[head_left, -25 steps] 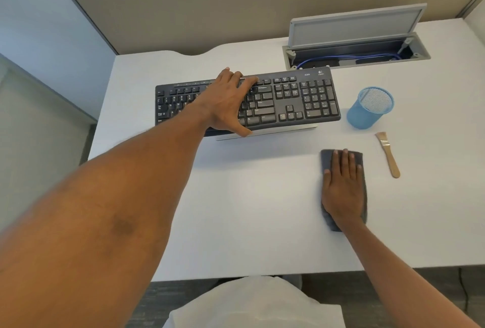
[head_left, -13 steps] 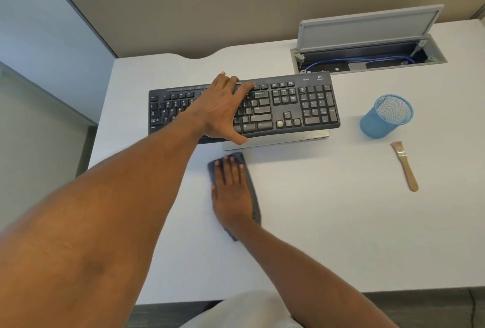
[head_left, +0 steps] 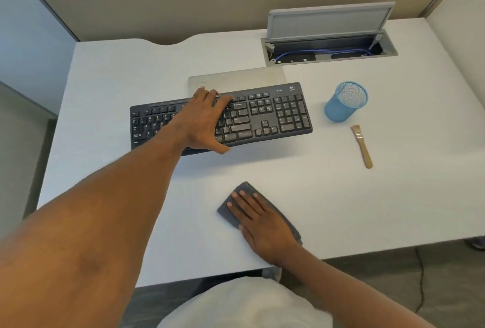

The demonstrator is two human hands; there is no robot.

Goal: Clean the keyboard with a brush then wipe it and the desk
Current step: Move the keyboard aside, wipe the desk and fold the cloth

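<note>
A black keyboard [head_left: 265, 115] lies across the middle of the white desk [head_left: 393, 196]. My left hand [head_left: 203, 123] grips its middle, fingers over the far edge and thumb at the near edge. My right hand [head_left: 258, 220] presses flat on a dark grey cloth [head_left: 228, 205] on the desk near the front edge. A small wooden brush [head_left: 363, 148] lies alone to the right of the keyboard.
A blue mesh cup [head_left: 343, 103] stands right of the keyboard. A thin grey pad [head_left: 236, 79] shows behind the keyboard. At the back right an open cable hatch [head_left: 328, 49] with raised lid holds blue cables. A partition wall runs behind the desk.
My right hand slid the cloth left across the desk, then back toward the front edge. My left hand pulled the keyboard nearer, uncovering the grey pad behind it.
</note>
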